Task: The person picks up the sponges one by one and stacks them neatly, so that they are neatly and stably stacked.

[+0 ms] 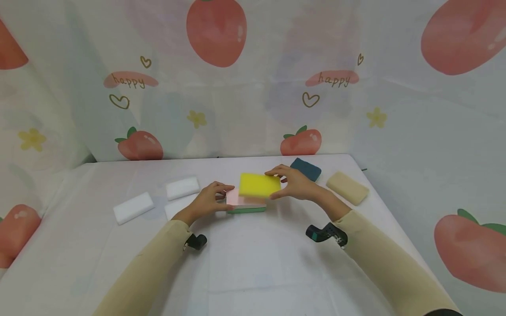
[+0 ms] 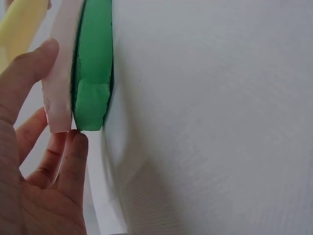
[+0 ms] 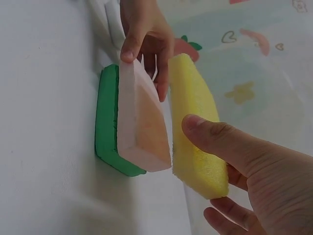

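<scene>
A yellow sponge point(image 1: 259, 185) is tilted just above a pink sponge point(image 3: 146, 122). My right hand point(image 1: 294, 182) grips it by its right end, with the thumb on the near edge in the right wrist view. The pink sponge lies flat on a green sponge point(image 2: 93, 63), their edges roughly lined up. At the left end of this stack, my left hand point(image 1: 209, 199) holds the pink sponge, thumb on its near edge and fingers around the end and far side. One left fingertip reaches the corner of the green sponge in the left wrist view.
Several white sponges, one of them point(image 1: 133, 208) set apart at far left, lie left of the stack. A dark blue sponge point(image 1: 306, 169) lies behind my right hand, and a beige sponge point(image 1: 348, 188) near the right table edge. White cloth point(image 1: 253, 263) covers the table.
</scene>
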`<state>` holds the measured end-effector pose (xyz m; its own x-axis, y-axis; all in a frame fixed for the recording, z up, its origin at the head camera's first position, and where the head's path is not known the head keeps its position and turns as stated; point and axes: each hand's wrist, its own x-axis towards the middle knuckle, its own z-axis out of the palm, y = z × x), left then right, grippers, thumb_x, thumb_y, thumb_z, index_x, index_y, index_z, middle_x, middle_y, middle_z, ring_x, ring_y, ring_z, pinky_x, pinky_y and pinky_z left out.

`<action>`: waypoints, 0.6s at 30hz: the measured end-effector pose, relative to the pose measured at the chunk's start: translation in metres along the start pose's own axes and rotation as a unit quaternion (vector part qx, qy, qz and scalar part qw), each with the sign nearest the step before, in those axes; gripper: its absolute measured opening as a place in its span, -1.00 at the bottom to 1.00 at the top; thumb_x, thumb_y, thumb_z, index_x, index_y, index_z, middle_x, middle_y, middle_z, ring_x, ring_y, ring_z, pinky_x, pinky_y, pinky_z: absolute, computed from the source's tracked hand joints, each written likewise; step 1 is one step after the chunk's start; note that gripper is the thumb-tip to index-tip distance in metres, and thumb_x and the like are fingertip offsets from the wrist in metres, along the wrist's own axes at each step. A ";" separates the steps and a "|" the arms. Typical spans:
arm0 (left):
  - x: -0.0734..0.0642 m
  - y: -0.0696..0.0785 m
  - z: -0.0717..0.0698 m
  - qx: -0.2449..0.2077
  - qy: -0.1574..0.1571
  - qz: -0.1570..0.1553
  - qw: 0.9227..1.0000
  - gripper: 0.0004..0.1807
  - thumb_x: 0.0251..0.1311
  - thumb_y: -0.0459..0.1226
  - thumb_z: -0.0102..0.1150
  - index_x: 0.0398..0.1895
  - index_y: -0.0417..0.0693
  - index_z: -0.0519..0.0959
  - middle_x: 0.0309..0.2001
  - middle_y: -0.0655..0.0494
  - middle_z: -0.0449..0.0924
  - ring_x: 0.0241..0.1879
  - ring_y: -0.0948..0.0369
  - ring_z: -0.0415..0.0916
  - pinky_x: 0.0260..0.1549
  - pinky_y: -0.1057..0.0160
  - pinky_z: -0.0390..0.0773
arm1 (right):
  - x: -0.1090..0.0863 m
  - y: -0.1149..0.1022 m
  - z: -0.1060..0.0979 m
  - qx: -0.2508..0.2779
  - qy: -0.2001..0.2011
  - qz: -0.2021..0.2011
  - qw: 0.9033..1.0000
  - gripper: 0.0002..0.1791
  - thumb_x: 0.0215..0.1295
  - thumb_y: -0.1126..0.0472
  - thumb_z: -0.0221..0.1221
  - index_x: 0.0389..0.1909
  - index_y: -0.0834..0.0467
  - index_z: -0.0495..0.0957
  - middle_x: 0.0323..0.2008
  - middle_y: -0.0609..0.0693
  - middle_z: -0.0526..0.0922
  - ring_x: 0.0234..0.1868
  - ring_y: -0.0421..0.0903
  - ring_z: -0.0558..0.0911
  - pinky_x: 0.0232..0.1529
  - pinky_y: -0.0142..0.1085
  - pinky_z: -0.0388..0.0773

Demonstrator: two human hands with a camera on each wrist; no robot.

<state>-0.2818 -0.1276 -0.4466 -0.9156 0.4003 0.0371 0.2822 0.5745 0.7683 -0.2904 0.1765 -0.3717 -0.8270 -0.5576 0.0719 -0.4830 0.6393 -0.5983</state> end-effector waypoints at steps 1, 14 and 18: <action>0.000 -0.001 0.000 0.001 -0.001 -0.001 1.000 -0.25 -0.06 -0.16 0.56 0.28 -0.04 0.52 0.12 0.02 0.43 0.13 0.07 0.46 0.15 0.15 0.52 | 0.000 0.000 0.001 0.000 -0.001 -0.001 1.000 -0.20 0.00 0.06 0.51 0.29 0.19 0.46 0.19 0.08 0.50 0.15 0.03 0.48 0.17 -0.03 0.51; 0.001 -0.003 0.000 0.017 -0.010 0.003 1.000 -0.22 -0.04 -0.11 0.54 0.32 -0.03 0.48 0.13 0.02 0.48 0.13 0.07 0.48 0.18 0.15 0.50 | 0.005 -0.004 0.007 0.003 -0.008 0.002 1.000 -0.20 0.01 0.05 0.50 0.30 0.17 0.46 0.20 0.07 0.50 0.13 0.01 0.48 0.18 -0.02 0.50; -0.002 -0.001 -0.002 0.025 -0.006 -0.003 1.000 -0.21 -0.03 -0.06 0.52 0.32 -0.05 0.47 0.16 0.02 0.50 0.13 0.09 0.48 0.18 0.13 0.50 | 0.008 -0.007 0.010 -0.001 -0.015 0.001 1.000 -0.21 0.01 0.03 0.50 0.30 0.15 0.47 0.20 0.06 0.49 0.12 0.00 0.48 0.19 -0.01 0.50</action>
<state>-0.2809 -0.1306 -0.4457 -0.9138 0.4053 0.0252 0.2915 0.6115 0.7355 -0.2910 0.1622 -0.3753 -0.8188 -0.5722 0.0468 -0.4825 0.6416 -0.5963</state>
